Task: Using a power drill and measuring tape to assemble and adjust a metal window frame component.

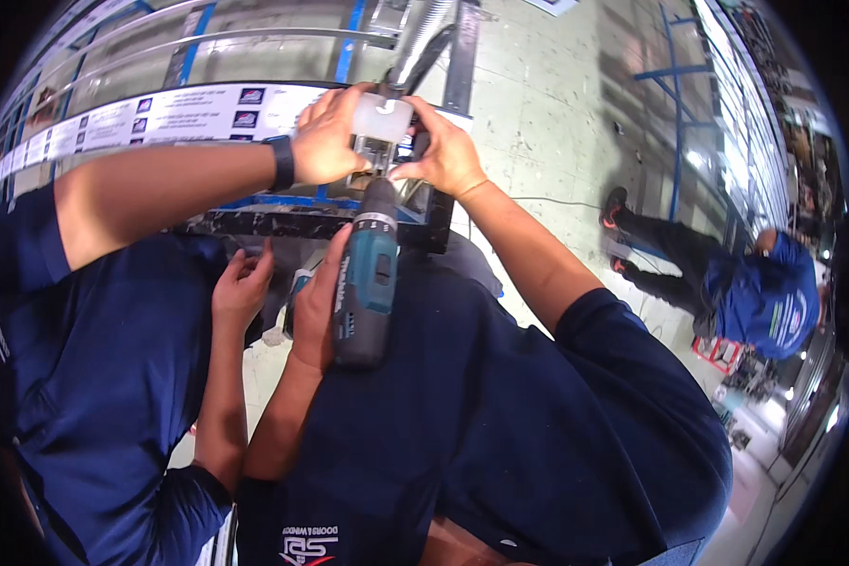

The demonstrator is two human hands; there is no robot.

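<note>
My left hand [316, 302] is wrapped around the handle of a teal-and-black cordless drill [368, 283], its chuck pointing away from me. Ahead of the chuck sits a white plastic block [381, 118] with a notch, on a metal fitting [375, 154]. From the right, my right hand [448, 151] grips the block, thumb near the drill's tip. A co-worker's hand [330, 137] with a dark wristband holds the block's left side. The co-worker's other hand [243, 285] hangs half curled left of the drill. The drill bit's tip cannot be made out.
Beneath the hands is a dark-edged frame [302, 226] with blue bars and a white printed strip [198, 108]. A ribbed hose [429, 42] runs beyond the block. A cable [557, 200] lies on the floor. Another person [764, 292] in dark blue is at the right, near blue racks [674, 113].
</note>
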